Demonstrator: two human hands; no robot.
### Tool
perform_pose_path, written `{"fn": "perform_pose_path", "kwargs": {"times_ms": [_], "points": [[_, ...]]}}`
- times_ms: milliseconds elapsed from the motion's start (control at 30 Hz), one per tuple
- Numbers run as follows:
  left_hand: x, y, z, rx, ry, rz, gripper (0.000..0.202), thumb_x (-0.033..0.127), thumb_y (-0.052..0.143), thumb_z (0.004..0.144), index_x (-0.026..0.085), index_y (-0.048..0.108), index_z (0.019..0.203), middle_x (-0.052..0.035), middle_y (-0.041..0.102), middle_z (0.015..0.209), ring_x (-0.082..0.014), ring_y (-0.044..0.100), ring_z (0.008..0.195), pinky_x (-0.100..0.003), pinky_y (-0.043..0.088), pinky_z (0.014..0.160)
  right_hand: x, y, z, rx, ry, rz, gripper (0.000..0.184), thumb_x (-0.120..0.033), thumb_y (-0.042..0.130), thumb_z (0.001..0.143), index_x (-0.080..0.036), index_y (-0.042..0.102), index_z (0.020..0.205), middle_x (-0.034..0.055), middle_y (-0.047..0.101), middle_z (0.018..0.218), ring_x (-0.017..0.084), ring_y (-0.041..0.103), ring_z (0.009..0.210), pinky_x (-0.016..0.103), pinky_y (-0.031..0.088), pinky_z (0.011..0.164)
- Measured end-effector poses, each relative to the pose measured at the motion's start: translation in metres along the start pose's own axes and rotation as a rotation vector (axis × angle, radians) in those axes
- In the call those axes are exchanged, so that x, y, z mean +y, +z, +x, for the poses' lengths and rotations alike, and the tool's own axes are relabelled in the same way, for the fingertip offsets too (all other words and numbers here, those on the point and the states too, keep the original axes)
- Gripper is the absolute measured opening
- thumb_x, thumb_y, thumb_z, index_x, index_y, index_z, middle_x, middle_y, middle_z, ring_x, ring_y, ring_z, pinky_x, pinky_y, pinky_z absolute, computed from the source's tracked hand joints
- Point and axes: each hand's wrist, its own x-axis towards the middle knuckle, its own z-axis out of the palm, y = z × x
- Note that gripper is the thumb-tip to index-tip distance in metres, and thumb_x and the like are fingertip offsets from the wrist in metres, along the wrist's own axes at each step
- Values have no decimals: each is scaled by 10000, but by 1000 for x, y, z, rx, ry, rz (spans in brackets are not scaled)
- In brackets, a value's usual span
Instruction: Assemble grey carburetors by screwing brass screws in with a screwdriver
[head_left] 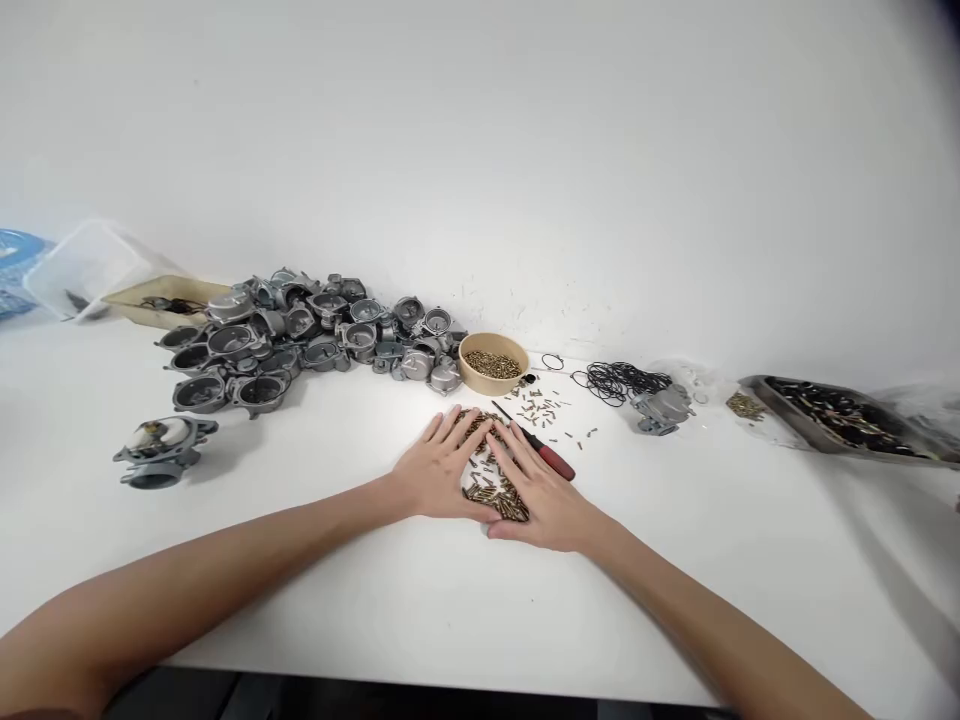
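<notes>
Both hands lie spread on the white table around a loose heap of small brass screws [491,488]. My left hand [442,468] borders the heap on the left, its fingers stretched out over the far screws. On the right side, my right hand [546,500] lies flat with its fingers apart, partly covering the heap. The thumbs nearly meet at the near side, and the fingertips come close at the far side. Beside my right hand rests a screwdriver with a red and black handle [553,460]. Just beyond the hands stands a round tan bowl [463,378] holding many more screws.
Grey metal carburetor bodies [322,330] are piled at the back left; one carburetor [159,450] stands apart in front. Loose screws [544,405] are scattered right of the bowl. Black rubber rings [619,380], another grey part [661,408] and a tray of dark parts [795,425] are farther right.
</notes>
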Motion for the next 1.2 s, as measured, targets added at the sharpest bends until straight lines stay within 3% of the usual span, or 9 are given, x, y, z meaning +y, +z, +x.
{"fn": "perform_pose_path", "kwargs": {"times_ms": [200,333,433,700,800,933,1067,1133,1200], "points": [[-6,11,16,66,1,14,1108,851,377,881,75,155,1639,-176,93,1711,-374,61,1587,-497,100,1303,0,5,20,55,38,-50,961,-702,437,969,-275,-98,1644,36,-70,1721,343,-38,1591,548,190,1286],[-9,12,29,152,58,60,658,478,432,1042,43,391,1535,-231,343,1631,-340,228,1562,-481,209,1282,1,11,34,119,109,-64,838,-635,346,1025,-233,-30,1657,56,15,1726,311,18,1597,541,206,1290],[-11,10,35,243,153,-49,411,223,462,1014,46,551,1375,-230,523,1498,-324,345,1513,-481,225,1278,2,15,42,195,99,-62,720,-538,283,1068,-230,16,1661,57,93,1724,284,100,1595,515,244,1288],[-6,-6,32,554,-95,-339,421,63,287,981,199,504,1315,-125,612,1363,-214,601,1276,-412,510,1092,-6,8,66,373,117,-40,593,-336,214,1084,-157,176,1648,141,307,1659,304,400,1489,479,528,1105],[-15,-37,4,636,-108,-376,362,76,388,947,217,550,1237,-105,563,1450,-240,546,1354,-454,456,1147,-6,7,58,460,65,-87,555,-324,253,1084,-147,317,1606,152,384,1617,318,388,1495,528,471,1156],[-44,-94,-76,896,-71,-238,188,187,504,957,225,658,1059,-81,642,1358,-266,550,1339,-483,397,1184,-16,4,33,391,-308,-190,601,-398,459,1043,-210,340,1601,136,328,1649,361,199,1567,626,287,1241],[-87,-122,-168,1031,-592,139,271,411,616,918,236,680,1114,-108,618,1380,-372,518,1356,-605,382,1156,-31,1,30,263,-453,-251,556,-402,555,1019,-337,429,1557,95,188,1705,410,119,1572,666,254,1225],[-105,-118,-201,914,-902,234,473,577,614,891,261,642,1241,-141,506,1507,-438,472,1389,-666,410,1099,-33,0,41,290,-417,-245,435,-323,520,1044,-373,540,1475,82,252,1688,387,187,1564,644,277,1224],[-118,-109,-220,746,-1045,194,620,686,566,884,327,539,1388,-135,387,1604,-427,540,1329,-628,496,1016,-29,0,57,313,-375,-244,374,-284,485,1058,-362,624,1396,94,356,1643,366,282,1539,627,301,1221]]}}
